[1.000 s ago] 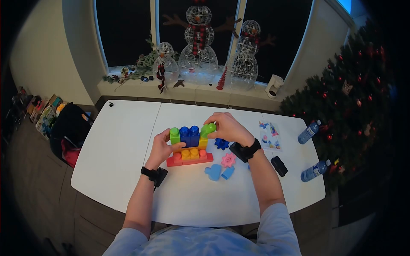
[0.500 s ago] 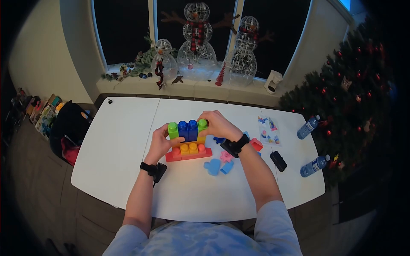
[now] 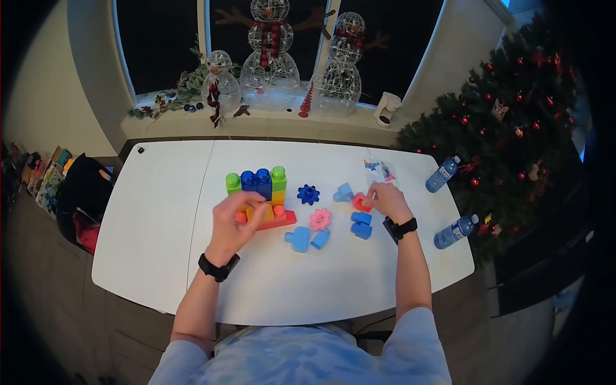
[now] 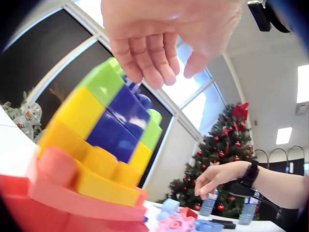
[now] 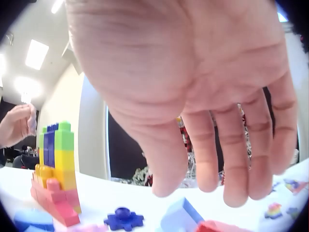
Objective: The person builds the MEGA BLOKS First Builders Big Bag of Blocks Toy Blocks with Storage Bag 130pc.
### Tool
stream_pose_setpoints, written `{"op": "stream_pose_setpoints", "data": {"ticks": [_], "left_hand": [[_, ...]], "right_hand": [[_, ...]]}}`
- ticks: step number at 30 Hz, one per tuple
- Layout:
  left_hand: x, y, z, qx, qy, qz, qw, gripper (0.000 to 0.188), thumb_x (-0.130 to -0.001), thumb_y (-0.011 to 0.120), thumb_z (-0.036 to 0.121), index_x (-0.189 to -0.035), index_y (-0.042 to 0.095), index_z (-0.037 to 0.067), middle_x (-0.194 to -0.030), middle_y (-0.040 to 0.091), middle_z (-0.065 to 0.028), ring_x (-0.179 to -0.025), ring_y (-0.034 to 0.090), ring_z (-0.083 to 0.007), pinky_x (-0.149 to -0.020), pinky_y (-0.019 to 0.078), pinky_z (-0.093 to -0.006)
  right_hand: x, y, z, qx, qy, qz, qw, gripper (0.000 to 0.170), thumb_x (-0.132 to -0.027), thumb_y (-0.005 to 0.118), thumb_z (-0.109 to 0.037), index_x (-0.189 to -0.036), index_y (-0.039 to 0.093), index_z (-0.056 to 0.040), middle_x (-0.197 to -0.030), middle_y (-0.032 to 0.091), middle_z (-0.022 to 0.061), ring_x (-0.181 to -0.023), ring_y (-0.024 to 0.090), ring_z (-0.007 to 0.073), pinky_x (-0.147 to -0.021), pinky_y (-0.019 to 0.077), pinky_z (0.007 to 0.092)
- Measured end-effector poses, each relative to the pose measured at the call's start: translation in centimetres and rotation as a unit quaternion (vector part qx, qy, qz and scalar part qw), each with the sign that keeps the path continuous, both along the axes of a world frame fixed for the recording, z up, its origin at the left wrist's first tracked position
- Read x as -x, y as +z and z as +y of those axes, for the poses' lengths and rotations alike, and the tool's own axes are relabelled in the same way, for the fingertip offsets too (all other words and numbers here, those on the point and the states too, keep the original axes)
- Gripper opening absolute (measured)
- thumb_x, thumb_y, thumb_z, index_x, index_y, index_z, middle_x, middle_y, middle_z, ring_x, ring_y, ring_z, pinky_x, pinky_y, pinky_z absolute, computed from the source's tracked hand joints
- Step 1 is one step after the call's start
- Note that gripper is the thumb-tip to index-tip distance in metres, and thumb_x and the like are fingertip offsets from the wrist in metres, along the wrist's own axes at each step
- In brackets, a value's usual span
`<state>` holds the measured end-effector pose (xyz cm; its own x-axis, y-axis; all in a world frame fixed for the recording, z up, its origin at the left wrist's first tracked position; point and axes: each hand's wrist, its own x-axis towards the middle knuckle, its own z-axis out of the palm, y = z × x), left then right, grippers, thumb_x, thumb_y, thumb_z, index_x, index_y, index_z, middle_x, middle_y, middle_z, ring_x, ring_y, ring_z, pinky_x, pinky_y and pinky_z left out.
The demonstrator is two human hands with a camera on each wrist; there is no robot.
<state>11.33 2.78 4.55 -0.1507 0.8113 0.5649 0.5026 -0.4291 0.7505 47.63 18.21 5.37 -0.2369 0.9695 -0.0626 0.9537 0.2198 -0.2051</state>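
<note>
On the white table stands a toy block build (image 3: 258, 185), with green and dark blue blocks on top, yellow beneath and a red base (image 4: 91, 205). My left hand (image 3: 232, 224) hovers in front of it, fingers loosely bent and holding nothing; in the left wrist view its fingertips (image 4: 153, 79) hang above the build. Further right, my right hand (image 3: 389, 202) is over a red block (image 3: 361, 202), its fingers (image 5: 235, 179) fairly straight with nothing gripped. A light blue block (image 3: 344, 192) sits beside the red one, and more light blue blocks (image 3: 361, 226) lie nearer me.
Between the hands lie a dark blue gear (image 3: 308, 194), a pink gear (image 3: 319, 219) and two light blue pieces (image 3: 298, 239). A picture sheet (image 3: 373, 168) is behind the right hand. Two water bottles (image 3: 443, 174) stand at the right edge.
Both hands have let go of the build, where the right one pressed a green block onto the top right. The right hand has moved right to the loose blocks; the left has drawn back toward me.
</note>
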Motion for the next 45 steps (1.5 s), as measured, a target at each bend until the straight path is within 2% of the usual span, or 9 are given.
{"op": "stream_pose_setpoints", "data": {"ticks": [3,11,21,23,28,36,40,42,45], "left_hand": [[-3.7,-0.6,0.6,-0.027,-0.073,0.172,0.982,0.014,-0.085,0.081,0.013,-0.095,0.074,0.005,-0.095,0.074,-0.0093,-0.085,0.071,-0.0227,-0.078,0.0569,-0.0370],[-10.8,-5.2,1.4,0.090,-0.185,0.205,0.957,0.030,-0.089,0.078,0.027,-0.113,0.072,0.009,-0.108,0.074,-0.0107,-0.091,0.071,-0.0288,-0.080,0.0575,-0.0404],[-16.1,-10.0,1.9,0.156,-0.069,0.286,0.943,0.048,-0.088,0.079,0.030,-0.122,0.061,0.001,-0.116,0.063,-0.0190,-0.099,0.070,-0.0338,-0.080,0.0581,-0.0446],[-16.3,-9.8,2.1,0.173,-0.067,0.303,0.935,0.047,-0.088,0.079,0.030,-0.121,0.062,0.002,-0.116,0.063,-0.0186,-0.100,0.070,-0.0342,-0.080,0.0581,-0.0449],[-16.3,-8.9,2.6,0.242,-0.111,0.319,0.910,0.045,-0.084,0.081,0.029,-0.116,0.062,0.003,-0.112,0.064,-0.0154,-0.102,0.068,-0.0344,-0.080,0.0582,-0.0457],[-16.1,-10.2,1.6,0.148,-0.152,0.357,0.910,0.049,-0.076,0.086,0.018,-0.118,0.063,0.007,-0.109,0.064,-0.0115,-0.115,0.062,-0.0327,-0.086,0.0574,-0.0442],[-15.0,-8.2,-0.2,0.151,-0.161,0.297,0.929,0.049,-0.079,0.083,0.015,-0.122,0.062,0.007,-0.111,0.065,-0.0125,-0.110,0.065,-0.0333,-0.084,0.0563,-0.0459],[-12.3,-2.7,-1.5,0.103,-0.161,0.144,0.971,0.049,-0.083,0.081,0.009,-0.127,0.058,0.007,-0.114,0.066,-0.0125,-0.103,0.068,-0.0323,-0.084,0.0554,-0.0431],[-6.5,4.6,-1.9,-0.001,-0.012,0.069,0.998,0.053,-0.084,0.081,0.004,-0.130,0.054,0.006,-0.115,0.067,-0.0131,-0.093,0.068,-0.0294,-0.086,0.0544,-0.0378]], "right_hand": [[-1.8,-3.4,-2.2,0.014,0.038,-0.034,0.999,0.046,-0.076,0.087,-0.030,-0.113,0.071,-0.0076,-0.112,0.074,0.0134,-0.108,0.069,0.0321,-0.092,0.0553,0.0436],[-1.5,-7.2,-4.0,0.056,0.070,0.106,0.990,0.059,-0.076,0.090,-0.030,-0.125,0.066,-0.0069,-0.120,0.070,0.0180,-0.116,0.066,0.0336,-0.098,0.0531,0.0421],[2.5,-7.2,-7.3,0.215,0.028,0.159,0.963,0.051,-0.092,0.076,-0.045,-0.125,0.065,-0.0086,-0.110,0.070,0.0202,-0.089,0.072,0.0311,-0.076,0.0578,0.0413],[1.9,-8.2,-7.3,0.133,0.085,0.173,0.972,0.040,-0.091,0.079,-0.027,-0.119,0.066,-0.0018,-0.080,0.068,0.0103,-0.063,0.069,0.0193,-0.057,0.0538,0.0330],[0.8,-9.1,-8.2,0.150,0.104,0.225,0.957,0.038,-0.087,0.081,-0.019,-0.118,0.067,-0.0009,-0.094,0.069,0.0133,-0.073,0.070,0.0221,-0.061,0.0565,0.0348],[-0.8,-8.8,-9.0,0.154,0.145,0.247,0.946,0.047,-0.080,0.087,-0.016,-0.121,0.069,-0.0022,-0.106,0.069,0.0119,-0.085,0.069,0.0224,-0.079,0.0574,0.0345],[-1.2,-9.6,-8.9,0.178,0.137,0.242,0.944,0.053,-0.080,0.088,-0.024,-0.126,0.070,-0.0047,-0.109,0.067,0.0141,-0.094,0.069,0.0260,-0.086,0.0567,0.0381],[-1.2,-9.6,-8.9,0.166,0.139,0.245,0.945,0.056,-0.079,0.089,-0.025,-0.127,0.069,-0.0045,-0.109,0.067,0.0142,-0.094,0.069,0.0256,-0.087,0.0566,0.0379],[-1.0,-9.4,-9.3,0.161,0.127,0.243,0.948,0.065,-0.075,0.092,-0.030,-0.129,0.069,-0.0048,-0.107,0.066,0.0138,-0.094,0.068,0.0262,-0.087,0.0562,0.0372]]}}
